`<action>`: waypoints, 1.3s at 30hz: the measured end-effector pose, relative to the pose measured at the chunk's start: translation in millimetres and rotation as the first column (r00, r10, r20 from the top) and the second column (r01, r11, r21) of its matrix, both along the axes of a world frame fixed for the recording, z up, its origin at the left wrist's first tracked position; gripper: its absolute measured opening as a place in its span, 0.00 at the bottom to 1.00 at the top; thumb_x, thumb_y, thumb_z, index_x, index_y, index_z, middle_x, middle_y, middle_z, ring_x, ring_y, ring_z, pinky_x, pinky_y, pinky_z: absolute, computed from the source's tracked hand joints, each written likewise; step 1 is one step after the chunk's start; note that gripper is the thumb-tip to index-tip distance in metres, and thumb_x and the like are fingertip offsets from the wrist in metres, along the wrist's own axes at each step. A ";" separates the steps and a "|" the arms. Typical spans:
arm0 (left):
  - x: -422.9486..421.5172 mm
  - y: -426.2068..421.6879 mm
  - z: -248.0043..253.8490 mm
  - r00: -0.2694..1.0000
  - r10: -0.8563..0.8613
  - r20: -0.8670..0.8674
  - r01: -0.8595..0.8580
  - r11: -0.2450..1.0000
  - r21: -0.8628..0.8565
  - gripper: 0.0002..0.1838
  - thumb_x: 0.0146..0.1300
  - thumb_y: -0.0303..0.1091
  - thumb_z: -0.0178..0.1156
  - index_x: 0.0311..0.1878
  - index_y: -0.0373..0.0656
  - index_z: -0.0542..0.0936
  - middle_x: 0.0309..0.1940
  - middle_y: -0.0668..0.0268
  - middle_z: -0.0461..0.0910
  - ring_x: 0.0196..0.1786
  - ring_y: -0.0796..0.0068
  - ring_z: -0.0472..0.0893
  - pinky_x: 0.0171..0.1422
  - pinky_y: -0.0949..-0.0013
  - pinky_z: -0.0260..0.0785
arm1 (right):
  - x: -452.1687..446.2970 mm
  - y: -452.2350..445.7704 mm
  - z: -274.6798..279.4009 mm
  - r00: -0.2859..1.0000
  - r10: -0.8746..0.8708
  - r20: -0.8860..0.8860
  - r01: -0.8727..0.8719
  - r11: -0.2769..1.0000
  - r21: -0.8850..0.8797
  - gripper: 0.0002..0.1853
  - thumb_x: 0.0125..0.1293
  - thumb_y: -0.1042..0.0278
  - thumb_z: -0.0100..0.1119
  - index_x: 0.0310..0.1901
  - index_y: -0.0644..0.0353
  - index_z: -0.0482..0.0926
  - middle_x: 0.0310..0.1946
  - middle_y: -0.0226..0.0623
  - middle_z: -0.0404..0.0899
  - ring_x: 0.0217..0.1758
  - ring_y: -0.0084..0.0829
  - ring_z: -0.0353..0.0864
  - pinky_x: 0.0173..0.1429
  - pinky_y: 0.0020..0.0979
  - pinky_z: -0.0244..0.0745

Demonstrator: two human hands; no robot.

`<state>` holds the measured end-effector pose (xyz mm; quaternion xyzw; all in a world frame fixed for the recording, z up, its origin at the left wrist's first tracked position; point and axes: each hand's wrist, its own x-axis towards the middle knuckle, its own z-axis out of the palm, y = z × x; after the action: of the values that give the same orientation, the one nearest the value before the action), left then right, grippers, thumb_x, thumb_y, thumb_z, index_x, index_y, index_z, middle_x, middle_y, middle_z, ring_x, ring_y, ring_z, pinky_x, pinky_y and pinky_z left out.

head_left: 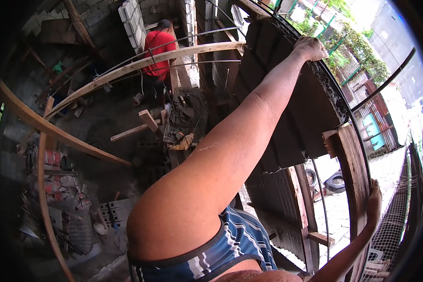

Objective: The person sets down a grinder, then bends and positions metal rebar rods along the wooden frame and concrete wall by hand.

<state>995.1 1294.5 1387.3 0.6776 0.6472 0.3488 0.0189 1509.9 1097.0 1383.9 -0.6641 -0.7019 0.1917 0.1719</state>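
Block wall (131, 26) at the upper left, dim room below it, glare at right. Dark panel (284, 110) stands right of centre, beside a wooden post (355, 176). Left hand (309, 48), upper right, is curled tight over the panel's top edge, an easy place to hook fingers, probably to steady panel or body. Right hand (374, 207), lower right, lies against the post, perhaps for balance; from here I cannot tell whether it clasps. Co-worker in red shirt (160, 49) upper left, behind a wooden beam (171, 50).
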 end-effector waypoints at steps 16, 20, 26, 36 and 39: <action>0.4 4.0 -4.4 1.000 0.018 0.018 -0.018 0.999 0.047 0.20 0.62 0.58 0.60 0.47 0.57 0.89 0.50 0.63 0.87 0.58 0.62 0.83 0.70 0.60 0.68 | -1.6 -0.2 0.1 1.000 0.001 -0.013 -0.001 1.000 -0.004 0.35 0.82 0.44 0.30 0.67 0.70 0.72 0.62 0.55 0.76 0.66 0.44 0.75 0.72 0.37 0.65; 0.9 3.6 -4.7 1.000 0.016 0.017 -0.017 0.997 0.069 0.21 0.62 0.59 0.61 0.48 0.58 0.89 0.51 0.64 0.87 0.58 0.62 0.83 0.71 0.61 0.68 | 5.7 3.9 -4.4 1.000 0.013 0.026 -0.013 1.000 0.015 0.34 0.82 0.45 0.30 0.68 0.69 0.71 0.64 0.56 0.75 0.69 0.44 0.73 0.74 0.38 0.63; -0.4 3.6 -2.5 1.000 -0.010 0.006 0.010 1.000 0.018 0.26 0.63 0.62 0.62 0.55 0.56 0.86 0.57 0.61 0.84 0.64 0.59 0.79 0.73 0.58 0.66 | 5.3 3.5 -2.8 0.999 0.014 0.033 -0.014 1.000 0.011 0.34 0.82 0.45 0.30 0.69 0.69 0.70 0.67 0.56 0.72 0.72 0.45 0.70 0.76 0.38 0.60; 0.4 4.3 -3.9 1.000 -0.009 0.021 0.009 1.000 0.020 0.23 0.64 0.61 0.60 0.55 0.60 0.87 0.57 0.63 0.85 0.63 0.63 0.80 0.73 0.60 0.65 | 3.2 2.2 -1.8 0.998 0.056 0.020 -0.056 0.998 0.024 0.33 0.83 0.49 0.29 0.70 0.70 0.69 0.68 0.55 0.71 0.74 0.45 0.68 0.78 0.37 0.58; 0.2 3.4 0.4 1.000 -0.010 0.009 0.009 1.000 0.014 0.24 0.64 0.61 0.60 0.54 0.57 0.87 0.56 0.61 0.85 0.63 0.61 0.80 0.73 0.60 0.66 | 4.0 1.9 -1.4 0.997 0.065 0.030 -0.066 0.997 0.027 0.33 0.83 0.49 0.28 0.70 0.70 0.69 0.69 0.55 0.71 0.74 0.44 0.68 0.78 0.37 0.58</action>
<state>995.3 1297.9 1387.7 0.6793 0.6413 0.3562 0.0185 1513.9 1098.9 1382.6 -0.6409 -0.7283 0.1778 0.1648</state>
